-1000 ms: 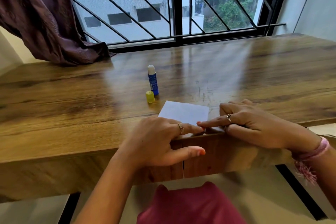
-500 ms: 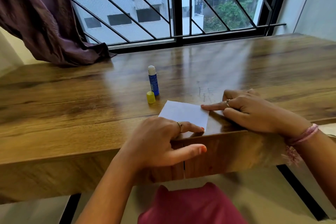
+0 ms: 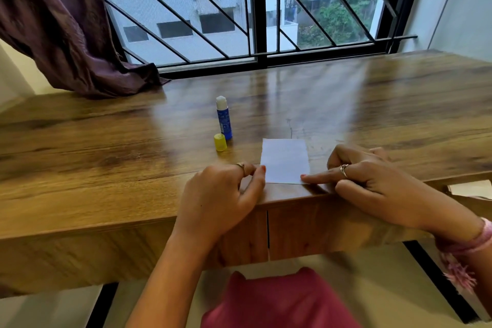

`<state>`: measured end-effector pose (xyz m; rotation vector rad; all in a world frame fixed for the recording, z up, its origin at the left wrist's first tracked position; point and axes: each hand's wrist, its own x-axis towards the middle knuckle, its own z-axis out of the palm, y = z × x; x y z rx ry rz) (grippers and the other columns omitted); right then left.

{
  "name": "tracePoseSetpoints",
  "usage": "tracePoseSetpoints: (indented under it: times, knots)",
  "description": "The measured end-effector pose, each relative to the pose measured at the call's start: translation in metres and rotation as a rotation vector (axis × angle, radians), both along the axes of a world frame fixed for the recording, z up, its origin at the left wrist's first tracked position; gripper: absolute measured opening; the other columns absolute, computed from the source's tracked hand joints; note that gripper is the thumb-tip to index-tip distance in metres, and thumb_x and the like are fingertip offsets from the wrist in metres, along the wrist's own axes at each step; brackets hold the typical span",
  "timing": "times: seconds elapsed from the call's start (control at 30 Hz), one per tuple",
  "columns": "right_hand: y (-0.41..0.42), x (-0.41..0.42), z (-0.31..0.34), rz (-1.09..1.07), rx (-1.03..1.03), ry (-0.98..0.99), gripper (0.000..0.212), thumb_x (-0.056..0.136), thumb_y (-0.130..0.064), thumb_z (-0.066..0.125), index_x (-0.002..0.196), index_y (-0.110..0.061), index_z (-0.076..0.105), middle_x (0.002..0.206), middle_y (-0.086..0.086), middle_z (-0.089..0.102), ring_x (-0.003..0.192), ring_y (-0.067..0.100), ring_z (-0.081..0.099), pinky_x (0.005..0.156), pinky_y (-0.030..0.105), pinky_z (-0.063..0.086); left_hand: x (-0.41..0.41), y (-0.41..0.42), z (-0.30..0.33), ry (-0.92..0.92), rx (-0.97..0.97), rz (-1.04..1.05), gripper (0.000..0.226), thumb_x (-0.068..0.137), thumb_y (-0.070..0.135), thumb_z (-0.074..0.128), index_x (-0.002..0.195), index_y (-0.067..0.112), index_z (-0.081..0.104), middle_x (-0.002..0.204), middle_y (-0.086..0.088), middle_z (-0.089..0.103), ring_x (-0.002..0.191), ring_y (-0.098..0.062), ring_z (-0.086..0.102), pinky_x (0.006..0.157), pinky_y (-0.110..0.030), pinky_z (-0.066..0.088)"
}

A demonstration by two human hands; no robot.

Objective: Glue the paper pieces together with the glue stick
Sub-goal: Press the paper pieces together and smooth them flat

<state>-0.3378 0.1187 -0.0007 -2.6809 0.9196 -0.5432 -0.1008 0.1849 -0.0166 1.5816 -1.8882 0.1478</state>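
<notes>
A small white paper (image 3: 284, 160) lies flat near the front edge of the wooden table (image 3: 106, 146). My left hand (image 3: 223, 189) rests at the table edge, its curled thumb and fingertip pinched at the paper's left edge. My right hand (image 3: 372, 181) is on the other side, index finger stretched out and pressing the paper's lower right corner, the other fingers curled. A blue glue stick (image 3: 224, 120) stands upright and uncapped behind the paper to the left. Its yellow cap (image 3: 220, 142) stands beside it.
A barred window (image 3: 255, 8) runs along the back of the table, with a purple curtain (image 3: 61, 26) bunched on the far left corner. Another bit of paper (image 3: 468, 188) shows below the table edge at right. My red-clothed lap (image 3: 277, 301) is under the table.
The paper has turned from skewed to square with the table edge. My left hand slid off it to its left edge and curled. My right index finger moved to the lower right corner.
</notes>
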Motion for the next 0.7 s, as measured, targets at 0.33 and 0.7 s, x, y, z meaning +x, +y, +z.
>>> tracePoseSetpoints:
  times: [0.33, 0.7]
  knots:
    - [-0.008, -0.002, 0.001, -0.033, 0.167, -0.023, 0.049, 0.084, -0.043, 0.027, 0.13, -0.055, 0.04, 0.09, -0.022, 0.044, 0.094, -0.005, 0.045, 0.086, 0.029, 0.03, 0.002, 0.003, 0.003, 0.067, 0.041, -0.064, 0.04, 0.09, 0.051, 0.04, 0.122, 0.035, 0.058, 0.044, 0.013, 0.036, 0.044, -0.004, 0.046, 0.045, -0.012, 0.026]
    - [-0.01, 0.001, 0.0, 0.038, 0.098, 0.176, 0.046, 0.074, -0.06, 0.013, 0.11, -0.071, 0.04, 0.099, -0.028, 0.033, 0.105, -0.009, 0.03, 0.096, 0.031, 0.02, -0.007, 0.006, 0.007, -0.251, 0.041, -0.291, 0.044, 0.087, 0.059, 0.045, 0.124, 0.039, 0.059, 0.057, 0.015, 0.053, 0.048, -0.005, 0.048, 0.046, -0.019, 0.037]
